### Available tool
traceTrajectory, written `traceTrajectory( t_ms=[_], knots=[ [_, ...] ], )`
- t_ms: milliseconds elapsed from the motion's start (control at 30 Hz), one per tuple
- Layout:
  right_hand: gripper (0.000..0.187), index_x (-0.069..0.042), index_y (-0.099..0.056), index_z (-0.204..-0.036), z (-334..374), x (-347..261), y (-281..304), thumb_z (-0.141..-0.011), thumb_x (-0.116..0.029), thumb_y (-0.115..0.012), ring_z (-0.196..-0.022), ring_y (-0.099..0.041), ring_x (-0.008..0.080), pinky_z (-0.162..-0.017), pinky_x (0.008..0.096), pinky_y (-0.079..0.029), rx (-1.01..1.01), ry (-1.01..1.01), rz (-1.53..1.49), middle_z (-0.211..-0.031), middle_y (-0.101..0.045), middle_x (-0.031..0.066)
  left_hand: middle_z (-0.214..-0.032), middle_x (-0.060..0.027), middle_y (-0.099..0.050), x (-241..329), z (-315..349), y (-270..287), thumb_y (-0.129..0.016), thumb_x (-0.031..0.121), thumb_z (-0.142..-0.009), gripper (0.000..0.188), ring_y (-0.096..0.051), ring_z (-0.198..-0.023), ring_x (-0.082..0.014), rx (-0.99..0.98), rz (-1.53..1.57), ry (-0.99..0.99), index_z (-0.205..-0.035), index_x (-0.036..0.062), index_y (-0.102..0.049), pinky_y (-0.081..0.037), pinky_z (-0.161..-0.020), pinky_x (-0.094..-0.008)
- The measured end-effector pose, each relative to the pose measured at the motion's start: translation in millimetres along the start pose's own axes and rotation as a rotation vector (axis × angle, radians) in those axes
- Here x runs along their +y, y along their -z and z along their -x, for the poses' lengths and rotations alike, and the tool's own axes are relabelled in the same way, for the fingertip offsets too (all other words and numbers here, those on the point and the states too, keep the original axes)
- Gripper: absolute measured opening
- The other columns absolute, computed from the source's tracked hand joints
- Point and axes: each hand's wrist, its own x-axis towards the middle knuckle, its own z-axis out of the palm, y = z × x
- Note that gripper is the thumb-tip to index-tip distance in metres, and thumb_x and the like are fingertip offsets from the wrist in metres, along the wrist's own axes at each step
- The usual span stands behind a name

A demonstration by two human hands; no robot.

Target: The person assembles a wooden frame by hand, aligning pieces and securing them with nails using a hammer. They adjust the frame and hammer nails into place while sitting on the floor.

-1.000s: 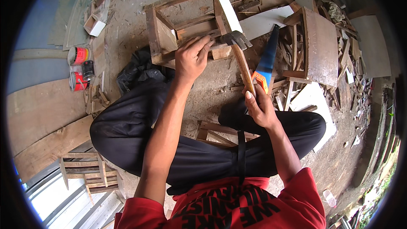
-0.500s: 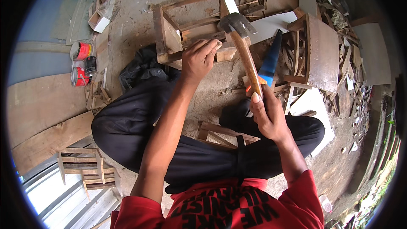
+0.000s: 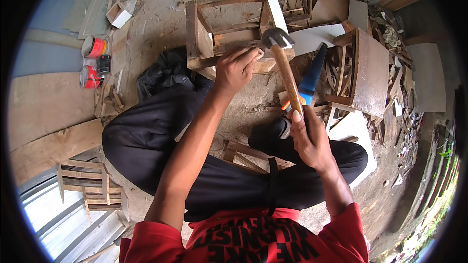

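Swinging wide could hit your left hand (image 3: pixel 234 70), pinching a pale bit (image 3: pixel 260 54) by the frame's (image 3: pixel 192 29) near edge; right hand (image 3: pixel 312 139) grips hammer (image 3: pixel 287 75).

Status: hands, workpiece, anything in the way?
Right hand gripping hammer. Left hand pinching small piece, kind unclear, by wooden frame. Saw just beyond right hand.

Dusty brown floor (image 3: pixel 158 22); daylight (image 3: pixel 449 192) at lower right.
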Motion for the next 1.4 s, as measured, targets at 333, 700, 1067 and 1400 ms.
traceTrajectory(
  t_ms=[333,700,1067,1400],
  knots=[
    [0.035,0.002,-0.050,-0.099,1.8,3.4,-2.2,-0.107,-0.032,-0.049,-0.056,-0.054,0.0224,-0.056,0.0374,-0.043,0.026,0.052,0.011,-0.063,-0.052,0.0120,-0.101,-0.0099,-0.073,-3.5,2.5,-2.1,-0.070,0.008,-0.087,0.017,-0.070,-0.092,-0.0286,0.000,0.010,0.008,-0.104,0.0045,-0.072,-0.057,-0.080,-0.0383],
    [0.036,0.000,-0.051,-0.098,2.7,9.5,-5.5,-0.107,-0.034,-0.047,-0.058,-0.057,0.0186,-0.055,0.0335,-0.044,0.049,0.115,-0.036,-0.066,-0.056,0.0085,-0.098,-0.0108,-0.073,-2.5,0.8,-2.2,-0.069,0.004,-0.087,0.015,-0.070,-0.091,-0.0295,0.007,0.011,-0.003,-0.102,0.0032,-0.071,-0.057,-0.078,-0.0386],
    [0.032,-0.007,-0.048,-0.106,-15.6,98.4,-19.9,-0.108,-0.039,-0.044,-0.050,-0.035,0.0004,-0.043,0.0186,-0.031,0.249,0.088,-0.516,-0.068,-0.042,-0.0063,-0.097,-0.0074,-0.069,17.2,-21.4,-1.4,-0.061,0.011,-0.101,0.012,-0.066,-0.088,-0.0152,0.197,0.797,0.481,-0.103,-0.0004,-0.063,-0.053,-0.081,-0.0295],
    [0.035,-0.003,-0.052,-0.095,5.8,94.3,19.9,-0.092,-0.026,-0.078,-0.064,-0.051,0.0061,-0.056,0.0238,-0.043,0.647,0.174,-0.451,-0.074,-0.055,-0.0015,-0.094,-0.0085,-0.073,126.7,-30.0,-27.8,-0.064,0.011,-0.099,0.024,-0.068,-0.080,-0.0124,-0.137,1.149,0.653,-0.121,0.0013,-0.066,-0.054,-0.074,-0.0260]
  ],
)
